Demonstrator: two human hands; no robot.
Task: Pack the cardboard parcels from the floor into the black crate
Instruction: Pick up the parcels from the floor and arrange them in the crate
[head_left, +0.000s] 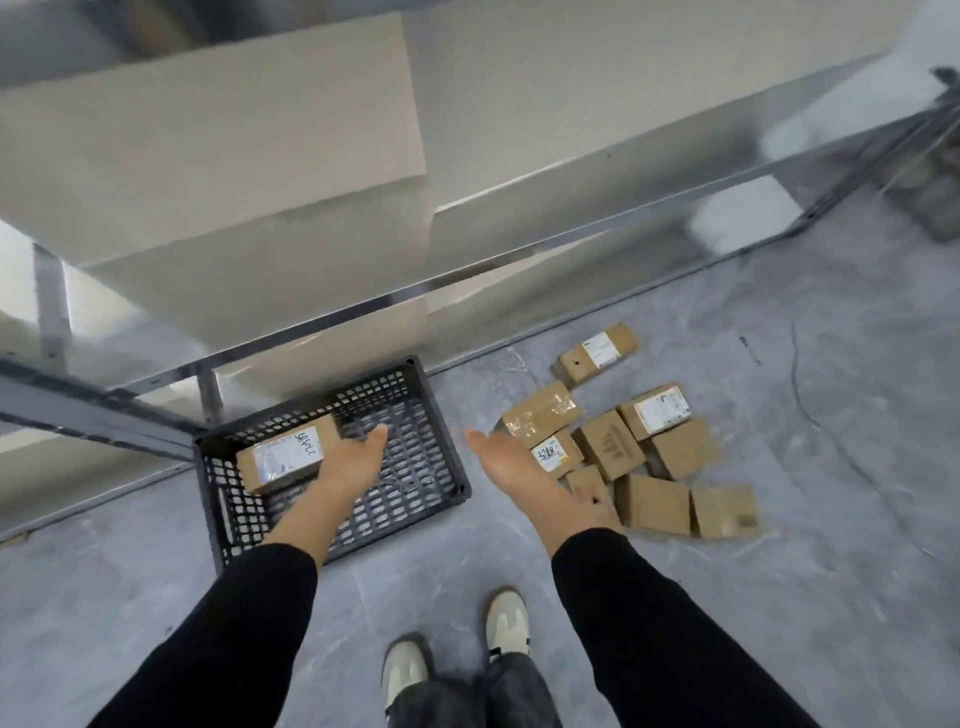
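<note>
The black lattice crate (415, 499) stands on the grey floor against the shelf rack. A cardboard parcel (285, 452) with a white label and handwriting is at the crate's left side. My left hand (353, 460) is at that parcel's right end, with the thumb spread clear of it and the fingers hidden beneath it. My right hand (498, 462) hovers with straight fingers and holds nothing, between the crate and the pile of several parcels (654, 504) on the floor to the right. One labelled parcel (597, 353) lies apart, farther back.
A metal shelf rack (363, 306) with large pale cartons (218, 135) overhangs the crate from behind. My two shoes (506, 621) stand on the floor just below the crate. Bare grey floor (831, 415) extends to the right of the parcels.
</note>
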